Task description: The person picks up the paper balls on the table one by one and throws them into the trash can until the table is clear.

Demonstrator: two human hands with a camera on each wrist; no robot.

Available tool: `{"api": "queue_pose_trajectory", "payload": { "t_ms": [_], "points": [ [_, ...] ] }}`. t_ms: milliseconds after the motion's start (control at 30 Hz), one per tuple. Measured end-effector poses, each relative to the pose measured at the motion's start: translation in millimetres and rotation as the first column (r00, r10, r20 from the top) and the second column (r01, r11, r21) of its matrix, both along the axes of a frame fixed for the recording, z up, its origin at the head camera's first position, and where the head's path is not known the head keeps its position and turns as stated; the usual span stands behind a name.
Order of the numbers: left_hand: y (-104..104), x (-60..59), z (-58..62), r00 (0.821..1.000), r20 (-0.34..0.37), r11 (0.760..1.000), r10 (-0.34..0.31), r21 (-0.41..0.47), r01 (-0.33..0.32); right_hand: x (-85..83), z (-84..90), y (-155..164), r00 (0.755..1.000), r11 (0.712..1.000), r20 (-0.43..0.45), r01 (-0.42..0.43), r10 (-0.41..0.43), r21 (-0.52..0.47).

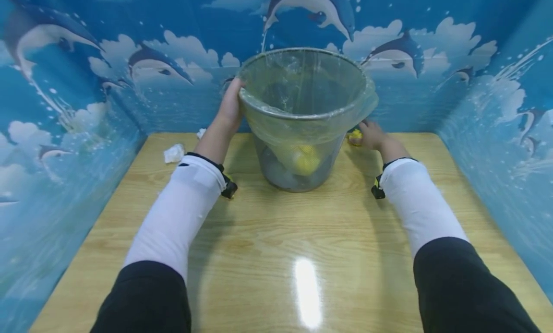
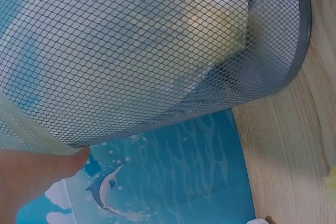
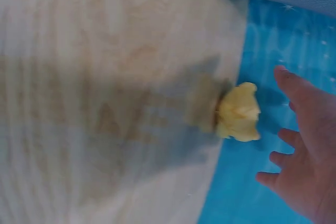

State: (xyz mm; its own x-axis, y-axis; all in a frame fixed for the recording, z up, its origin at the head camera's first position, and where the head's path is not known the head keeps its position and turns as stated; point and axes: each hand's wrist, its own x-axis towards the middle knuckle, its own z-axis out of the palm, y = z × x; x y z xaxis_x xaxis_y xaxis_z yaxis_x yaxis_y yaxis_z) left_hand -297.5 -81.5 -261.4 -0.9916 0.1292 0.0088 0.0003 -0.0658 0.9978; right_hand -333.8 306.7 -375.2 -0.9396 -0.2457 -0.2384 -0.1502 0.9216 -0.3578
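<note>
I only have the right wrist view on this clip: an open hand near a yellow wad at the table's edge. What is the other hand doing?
Observer: The left hand grips the rim of a mesh bin, lined with a clear bag.
Operator: Is there anything in the bin?
Observer: Yes, something yellow lies at the bottom, seen through the mesh in the head view.
Operator: Is my yellow wad the only scrap on the table?
Observer: No. A white wad lies on the table's far left, beyond the left arm.
Operator: Does the right hand touch the yellow wad?
Observer: The right hand is open beside the yellow wad, fingers spread, a gap between them.
</note>
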Motion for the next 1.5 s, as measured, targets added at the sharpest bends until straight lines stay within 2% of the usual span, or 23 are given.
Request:
{"api": "queue_pose_trajectory", "payload": {
  "t_ms": [267, 600, 1100, 1267, 1500],
  "points": [
    [-1.3, 0.3, 0.2, 1.0, -0.026, 1.0, -0.003, 0.017, 0.003, -2.1, -27.3, -4.9, 0.999, 0.998, -0.016, 0.047, -0.046, 0.049],
    [2.2, 1.4, 0.8, 0.999, -0.037, 1.0, -0.013, 0.018, 0.014, -2.5, -46.1, -2.3, 0.995, 0.997, 0.068, 0.063, -0.067, 0.052],
    [1.1, -0.1, 0.7, 1.0, -0.012, 1.0, -0.013, -0.018, 0.013, 2.3, -45.2, 4.5, 0.996, 0.995, 0.067, 0.058, -0.063, 0.084],
    [1.6, 0.0, 0.3, 0.999, -0.026, 1.0, -0.021, -0.02, 0.02, 3.2, -45.1, 7.3, 0.996, 0.995, 0.071, 0.052, -0.058, 0.088],
    [1.7, -0.4, 0.5, 1.0, 0.018, 0.999, -0.004, -0.034, 0.004, 4.9, -43.0, 8.7, 0.998, 0.994, 0.045, 0.049, -0.054, 0.099]
  ]
}}
